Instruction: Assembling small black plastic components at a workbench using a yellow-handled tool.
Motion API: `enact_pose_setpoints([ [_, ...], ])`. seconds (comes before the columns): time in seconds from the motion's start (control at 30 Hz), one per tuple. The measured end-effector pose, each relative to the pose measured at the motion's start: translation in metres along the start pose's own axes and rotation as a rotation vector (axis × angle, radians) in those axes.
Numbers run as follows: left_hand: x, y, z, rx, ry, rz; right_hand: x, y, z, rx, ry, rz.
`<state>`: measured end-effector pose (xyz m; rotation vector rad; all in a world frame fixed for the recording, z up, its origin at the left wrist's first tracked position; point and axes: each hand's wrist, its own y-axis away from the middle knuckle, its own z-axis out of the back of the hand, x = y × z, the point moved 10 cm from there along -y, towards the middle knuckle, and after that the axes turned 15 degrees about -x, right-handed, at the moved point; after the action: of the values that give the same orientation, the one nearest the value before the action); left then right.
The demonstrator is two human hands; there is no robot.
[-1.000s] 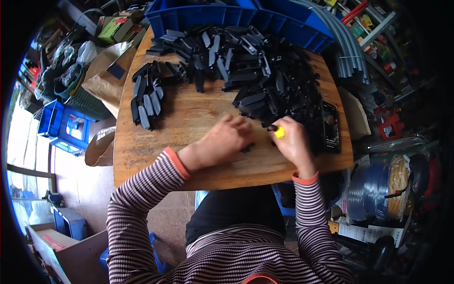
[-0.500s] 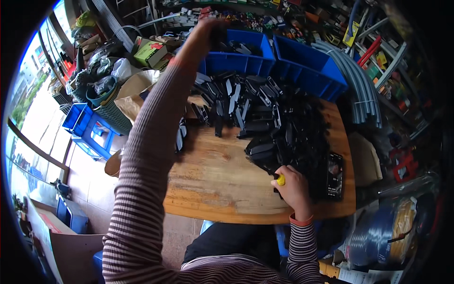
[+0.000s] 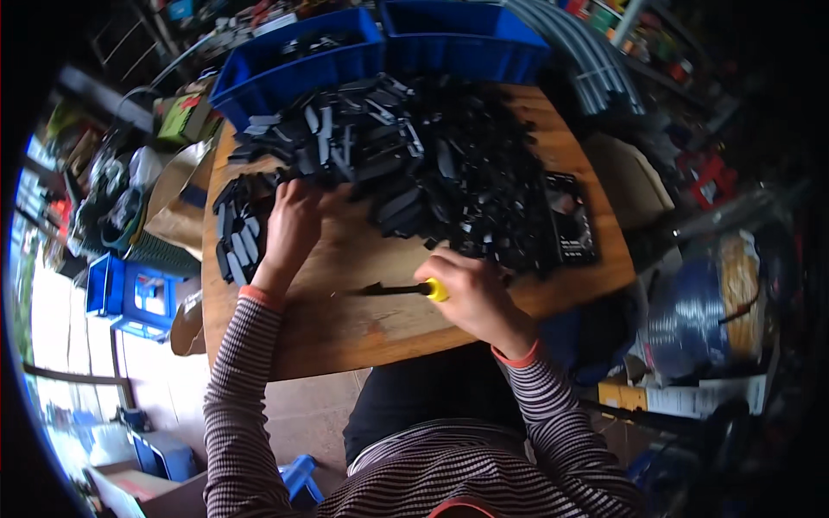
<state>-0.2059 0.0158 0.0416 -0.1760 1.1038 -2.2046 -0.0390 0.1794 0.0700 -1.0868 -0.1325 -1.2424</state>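
Observation:
My right hand point(image 3: 479, 298) is closed around a hand tool with a yellow handle end point(image 3: 438, 290). Its dark, narrow part point(image 3: 393, 290) points left over the bare wood, and blur hides its exact kind. My left hand point(image 3: 294, 226) reaches over the left part of the table, beside a group of black plastic parts point(image 3: 239, 246). Motion smears its fingers, so whether they grip anything is unclear. A large heap of similar black parts point(image 3: 401, 160) spreads across the wooden table point(image 3: 337, 332) beyond both hands.
Two blue bins point(image 3: 302, 73) point(image 3: 466, 39) stand behind the heap; the left one has dark parts inside. A phone point(image 3: 570, 216) lies at the table's right side. Brown paper bags point(image 3: 179, 203) sit by the left edge, and coiled tubing point(image 3: 691, 302) is at the right.
My left hand has come back from the left blue bin to the table's near left. My right hand has moved left with the tool, off the heap's edge. The view has shifted.

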Motion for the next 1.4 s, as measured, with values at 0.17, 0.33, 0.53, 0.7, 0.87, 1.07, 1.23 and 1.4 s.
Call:
enact_pose_setpoints([
  [0.17, 0.008, 0.003, 0.006, -0.015, -0.015, 0.081, 0.007, 0.016, 0.006, 0.022, -0.026, 0.016],
  [0.33, 0.010, 0.015, 0.003, 0.045, 0.170, 0.282, 0.012, 0.024, 0.008, 0.051, -0.025, 0.045],
  [0.53, -0.018, 0.004, 0.002, 0.075, -0.106, 0.025, 0.018, 0.031, 0.002, 0.091, -0.014, 0.072],
  [0.7, -0.031, 0.005, 0.003, 0.143, 0.056, 0.049, 0.006, 0.034, 0.011, 0.088, 0.027, 0.005],
  [0.87, -0.128, 0.013, 0.001, 0.361, 0.582, -0.209, 0.000, 0.017, 0.035, -0.045, 0.049, -0.032],
  [1.07, -0.171, 0.036, 0.000, 0.424, 0.716, -0.312, -0.011, 0.011, 0.032, -0.120, -0.040, -0.105],
  [1.23, -0.185, 0.048, 0.023, 0.282, 0.522, -0.455, -0.013, 0.003, 0.029, -0.133, 0.054, -0.078],
  [1.4, -0.196, 0.066, 0.021, 0.316, 0.313, -0.603, -0.010, -0.008, 0.009, -0.054, 0.031, -0.045],
])
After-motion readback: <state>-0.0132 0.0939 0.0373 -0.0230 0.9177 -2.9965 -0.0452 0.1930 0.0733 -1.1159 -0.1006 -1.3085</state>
